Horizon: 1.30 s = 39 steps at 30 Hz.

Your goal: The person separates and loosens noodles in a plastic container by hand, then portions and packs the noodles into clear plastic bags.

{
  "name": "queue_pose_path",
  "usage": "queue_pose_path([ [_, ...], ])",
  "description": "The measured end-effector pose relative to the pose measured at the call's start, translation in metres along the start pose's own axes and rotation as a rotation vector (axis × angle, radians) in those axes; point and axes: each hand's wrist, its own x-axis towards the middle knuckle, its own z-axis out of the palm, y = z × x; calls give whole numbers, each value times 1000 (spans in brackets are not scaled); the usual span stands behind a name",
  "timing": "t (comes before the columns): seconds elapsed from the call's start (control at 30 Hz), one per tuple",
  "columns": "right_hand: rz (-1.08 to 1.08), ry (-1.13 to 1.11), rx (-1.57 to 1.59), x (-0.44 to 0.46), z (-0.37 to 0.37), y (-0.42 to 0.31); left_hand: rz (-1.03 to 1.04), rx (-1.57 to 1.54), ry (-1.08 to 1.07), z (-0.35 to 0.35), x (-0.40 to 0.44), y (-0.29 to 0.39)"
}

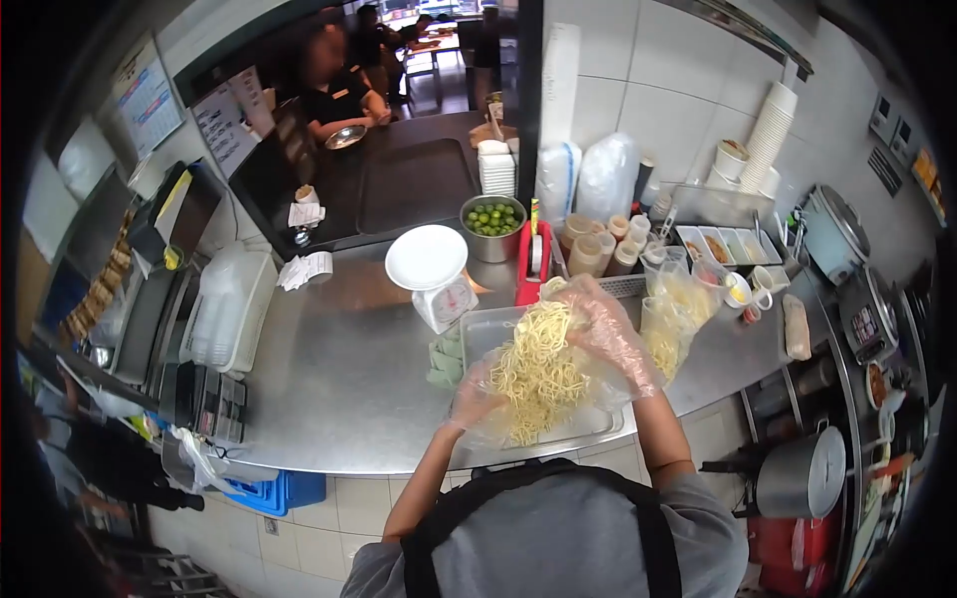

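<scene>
A big tangle of pale yellow noodles (543, 374) is lifted above a clear rectangular tray (588, 431) on the steel counter. My right hand (606, 329), in a loose clear plastic glove, grips the noodles at their upper right. On the lower left side, my left hand (480, 397), gloved the same way, holds the noodles, its fingertips partly hidden by the strands. A white kitchen scale (429, 267) with a round pan stands just beyond the tray. Folded green cloth or paper (446, 359) lies at the tray's left edge.
A metal pot of green limes (493, 224) and a red tape dispenser (533, 264) stand behind the tray. Bagged noodles (668, 319), sauce bottles (623, 244) and a condiment container (720, 245) are on the right. A person (344, 95) stands beyond the serving window.
</scene>
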Motion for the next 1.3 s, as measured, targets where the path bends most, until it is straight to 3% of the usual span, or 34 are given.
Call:
queue_pose_path([
  [0.13,345,-210,223,-2,54,33,-6,102,96,0,4,-7],
  [0.2,141,-309,-421,-16,79,60,-2,141,72,5,7,-11],
  [0.3,91,-390,-540,-51,134,89,49,187,186,30,15,-46],
  [0.37,253,-262,-29,-52,146,125,82,122,196,29,17,-48],
  [0.43,270,-220,143,-43,126,121,62,2,186,24,21,-25],
  [0.53,137,-262,-5,-15,68,88,-9,-147,179,13,19,24],
  [0.6,109,-244,23,-8,41,65,17,-105,227,12,16,28],
  [0.7,-32,-161,-161,4,-3,6,-15,-220,117,7,23,16],
  [0.8,-183,137,-140,6,-2,7,-27,-47,63,-3,22,26],
  [0.9,-214,-319,-339,21,12,18,-69,112,-83,-16,25,1],
  [1.0,-190,-312,-226,9,37,71,-82,118,-123,-14,23,22],
  [1.1,327,-602,-306,-25,42,50,192,360,80,5,19,5],
  [1.2,245,-297,-461,-85,126,116,201,540,45,19,17,8],
  [1.3,278,-139,309,-74,120,137,-96,298,55,21,21,18],
])
